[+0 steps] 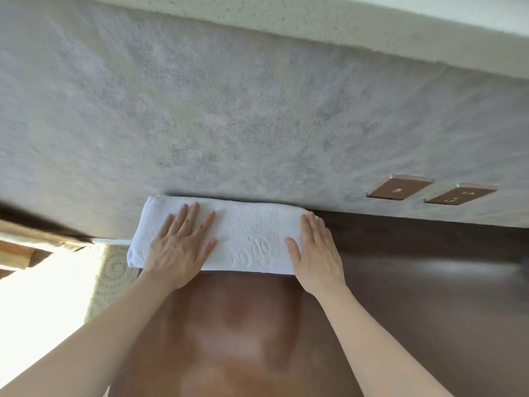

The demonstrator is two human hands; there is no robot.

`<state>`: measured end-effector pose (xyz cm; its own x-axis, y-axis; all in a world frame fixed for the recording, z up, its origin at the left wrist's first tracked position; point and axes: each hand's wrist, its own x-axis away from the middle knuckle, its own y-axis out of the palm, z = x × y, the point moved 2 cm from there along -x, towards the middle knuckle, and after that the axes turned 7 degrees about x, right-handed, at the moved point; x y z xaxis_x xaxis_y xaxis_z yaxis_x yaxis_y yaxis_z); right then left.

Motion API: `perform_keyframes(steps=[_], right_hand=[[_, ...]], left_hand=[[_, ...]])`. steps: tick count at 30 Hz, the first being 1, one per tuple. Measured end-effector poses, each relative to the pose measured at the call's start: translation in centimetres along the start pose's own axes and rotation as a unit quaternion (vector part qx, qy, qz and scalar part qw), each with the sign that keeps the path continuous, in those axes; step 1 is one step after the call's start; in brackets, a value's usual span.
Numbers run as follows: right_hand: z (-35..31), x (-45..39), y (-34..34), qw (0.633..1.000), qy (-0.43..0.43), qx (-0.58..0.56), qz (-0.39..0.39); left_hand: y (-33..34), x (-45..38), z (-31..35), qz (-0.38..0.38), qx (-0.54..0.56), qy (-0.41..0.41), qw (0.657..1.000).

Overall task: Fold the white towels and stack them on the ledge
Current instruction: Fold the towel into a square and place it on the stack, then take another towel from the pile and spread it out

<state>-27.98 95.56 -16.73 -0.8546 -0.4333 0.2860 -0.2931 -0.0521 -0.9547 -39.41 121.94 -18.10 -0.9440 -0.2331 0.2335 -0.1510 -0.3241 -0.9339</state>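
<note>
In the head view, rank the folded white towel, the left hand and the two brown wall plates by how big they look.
1. folded white towel, clearly the largest.
2. left hand, lying flat on the towel.
3. The two brown wall plates and look about equal; they sit farther from the camera, so true size is unsure.

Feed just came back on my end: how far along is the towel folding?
One white towel already lies folded in a long strip on the brown ledge, against the grey wall. In hand: the left hand and right hand lie flat on it, fingers straight. No stack or other towels are in view, so what remains cannot be judged.
</note>
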Motion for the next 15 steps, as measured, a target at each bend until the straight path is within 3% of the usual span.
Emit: perform_keyframes(steps=[7,15], right_hand=[[3.9,7.2,-4.6,1.000,0.012,0.000,-0.015],[18.4,18.7,-8.8,0.993,0.111,-0.033,0.020]], left_hand=[[-2.9,2.7,10.9,-0.045,0.045,0.076,0.995],[-5.3,6.6,25.5,-0.050,-0.001,0.123,0.991]])
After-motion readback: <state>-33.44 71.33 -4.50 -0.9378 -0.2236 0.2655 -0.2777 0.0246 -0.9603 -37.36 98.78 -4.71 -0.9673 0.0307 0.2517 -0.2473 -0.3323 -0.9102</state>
